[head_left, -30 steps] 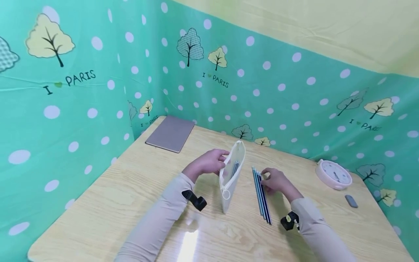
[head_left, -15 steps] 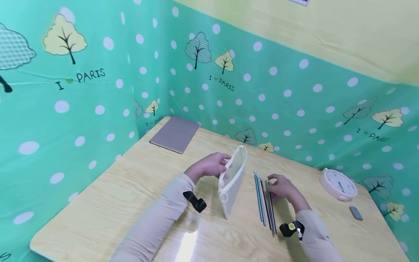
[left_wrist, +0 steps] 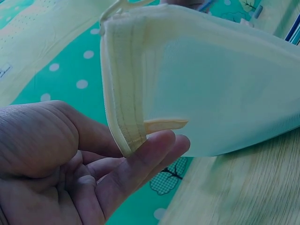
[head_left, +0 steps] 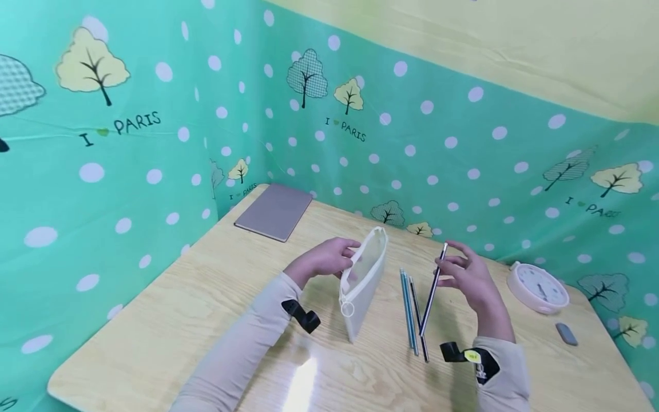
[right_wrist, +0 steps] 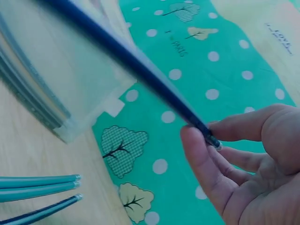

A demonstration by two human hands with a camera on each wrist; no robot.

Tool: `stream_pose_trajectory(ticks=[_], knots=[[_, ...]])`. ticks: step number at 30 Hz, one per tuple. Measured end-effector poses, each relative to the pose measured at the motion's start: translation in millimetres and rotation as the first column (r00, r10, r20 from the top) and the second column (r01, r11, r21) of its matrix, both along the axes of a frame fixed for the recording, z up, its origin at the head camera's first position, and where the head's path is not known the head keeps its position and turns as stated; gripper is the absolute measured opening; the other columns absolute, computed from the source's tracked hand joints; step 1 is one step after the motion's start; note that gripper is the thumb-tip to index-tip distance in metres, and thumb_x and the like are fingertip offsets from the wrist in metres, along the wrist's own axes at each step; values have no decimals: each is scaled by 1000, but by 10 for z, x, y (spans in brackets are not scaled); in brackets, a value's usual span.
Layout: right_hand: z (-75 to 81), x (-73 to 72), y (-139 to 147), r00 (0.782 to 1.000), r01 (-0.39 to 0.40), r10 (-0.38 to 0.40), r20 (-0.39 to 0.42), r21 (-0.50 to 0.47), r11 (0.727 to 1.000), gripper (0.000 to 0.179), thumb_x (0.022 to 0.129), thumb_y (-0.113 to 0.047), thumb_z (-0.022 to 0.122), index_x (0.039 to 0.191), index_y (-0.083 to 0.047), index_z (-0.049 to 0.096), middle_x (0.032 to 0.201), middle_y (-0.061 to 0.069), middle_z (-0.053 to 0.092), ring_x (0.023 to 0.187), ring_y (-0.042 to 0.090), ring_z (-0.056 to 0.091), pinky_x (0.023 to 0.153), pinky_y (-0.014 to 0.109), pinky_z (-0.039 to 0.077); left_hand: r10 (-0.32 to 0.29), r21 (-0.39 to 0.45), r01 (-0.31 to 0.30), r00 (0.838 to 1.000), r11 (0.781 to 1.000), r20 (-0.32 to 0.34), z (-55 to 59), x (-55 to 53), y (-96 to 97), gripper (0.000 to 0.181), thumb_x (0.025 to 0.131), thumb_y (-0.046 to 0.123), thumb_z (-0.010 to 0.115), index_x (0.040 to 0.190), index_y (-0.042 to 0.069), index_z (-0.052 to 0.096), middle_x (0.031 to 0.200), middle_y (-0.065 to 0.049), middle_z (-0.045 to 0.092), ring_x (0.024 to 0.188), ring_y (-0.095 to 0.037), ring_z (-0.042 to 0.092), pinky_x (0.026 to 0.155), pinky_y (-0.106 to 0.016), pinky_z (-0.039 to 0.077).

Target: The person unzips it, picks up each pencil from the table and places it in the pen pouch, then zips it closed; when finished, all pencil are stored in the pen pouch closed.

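Note:
My left hand point(head_left: 329, 257) pinches the zippered rim of a pale, see-through pencil pouch point(head_left: 361, 300), which stands on edge with its mouth open. Pencils point(right_wrist: 35, 77) show through its mesh in the right wrist view. Between the thumb and fingertips of my right hand point(head_left: 475, 280) is the upper end of a dark blue pencil point(head_left: 433, 292). It slants upward, its lower end overlapping the loose pencils in the head view. Two light blue pencils point(head_left: 408, 312) and a dark one point(head_left: 416, 306) lie side by side on the table, between pouch and right hand.
A grey-purple notebook point(head_left: 275, 212) lies at the table's far left corner. Toward the right edge are a round pink-rimmed clock point(head_left: 538, 288) and a small grey eraser point(head_left: 566, 333). A green patterned curtain point(head_left: 437, 166) closes off the back and left of the wooden table point(head_left: 206, 297).
My right hand has drawn one dark pencil away from the others and raised it by its far end, moving up and right. The left hand keeps its grip on the pouch.

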State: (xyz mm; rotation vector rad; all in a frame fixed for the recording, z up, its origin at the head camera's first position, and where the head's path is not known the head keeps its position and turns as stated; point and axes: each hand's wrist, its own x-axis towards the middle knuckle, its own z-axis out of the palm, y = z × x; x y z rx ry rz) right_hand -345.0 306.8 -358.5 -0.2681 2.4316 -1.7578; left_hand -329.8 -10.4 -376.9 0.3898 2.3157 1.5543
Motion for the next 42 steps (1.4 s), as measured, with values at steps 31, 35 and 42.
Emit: stream_pose_trajectory(ticks=[31,35,42], knots=[[13,39,-217,985,169,-172,10,-226,959,66,104,-5,58,163,-7,27,96,-8,63,84,5,67,74,22,63,-43,-25,42,999,999,-23,77,18,-145,64,95,-8,46,156,-11,29,139,-34,58,100,-34,74,80,-38,66],[10,55,-185,982,184,-186,16,-259,948,67,104,-3,57,163,-8,26,96,-9,64,83,6,68,74,22,63,-36,-20,35,999,999,-16,85,7,-80,63,95,-8,47,156,-11,30,139,-34,58,99,-35,74,79,-38,66],[30,52,-136,976,202,-216,-16,-284,937,65,104,-4,58,161,-6,27,96,-8,67,84,8,69,75,24,64,-59,6,59,998,998,-36,43,21,43,63,95,-8,47,155,-12,30,140,-35,56,98,-33,74,78,-38,66]])
